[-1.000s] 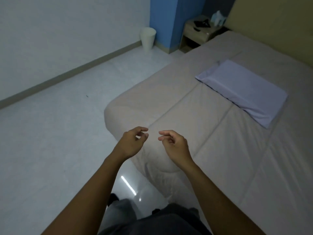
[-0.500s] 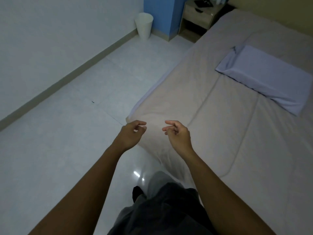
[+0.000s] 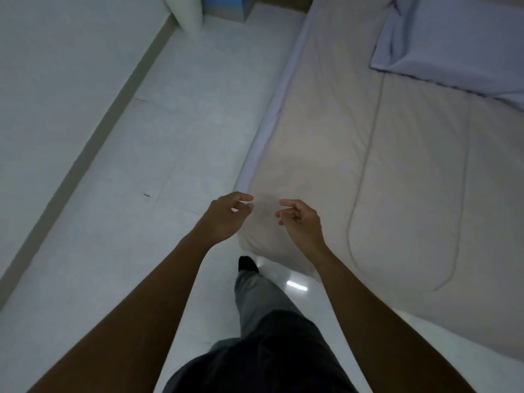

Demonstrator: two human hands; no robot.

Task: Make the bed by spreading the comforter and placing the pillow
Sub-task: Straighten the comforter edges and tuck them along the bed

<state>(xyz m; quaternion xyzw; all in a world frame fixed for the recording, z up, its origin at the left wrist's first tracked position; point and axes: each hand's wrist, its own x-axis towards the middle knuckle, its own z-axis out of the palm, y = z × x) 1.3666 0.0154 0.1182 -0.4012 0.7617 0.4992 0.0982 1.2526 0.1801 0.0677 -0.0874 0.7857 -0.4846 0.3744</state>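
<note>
Comforter (image 3: 411, 180): beige, quilted, spread flat over the bed, filling the view from 12 to 5 o'clock. 2 long stitch lines run down it and 1 curves round toward the near end. Surface mostly smooth, with a soft puffy rounded corner near frame centre. A pale lavender sheet edge (image 3: 271, 114) shows along its left side, from 12 o'clock down to the corner.

Pillow (image 3: 453, 38): lavender case, lying flat on top of the comforter at 1 o'clock, cut off by the top and right frame edges; 1 fold creases its left end.

Left hand (image 3: 226, 219) and right hand (image 3: 300, 222) are both at centre, over the comforter's near corner, left hand at its left edge. Fingers of both are loosely curled, thumb and forefinger near each other, with nothing held. Contact with the fabric — cannot tell.

A grey trouser leg (image 3: 255, 296) and dark foot (image 3: 247, 263) are at 6 o'clock on the glossy white floor (image 3: 141, 222), just beside the corner. Only the base of a white bin (image 3: 187, 9) shows at 11 o'clock.

Versus 0.5 s ago: the view is tipped lower and closer — nightstand gone from frame, bin and pillow now cropped. Hand pose is unchanged. The hands now sit over the corner rather than in front of it. The leg is extended further forward.
</note>
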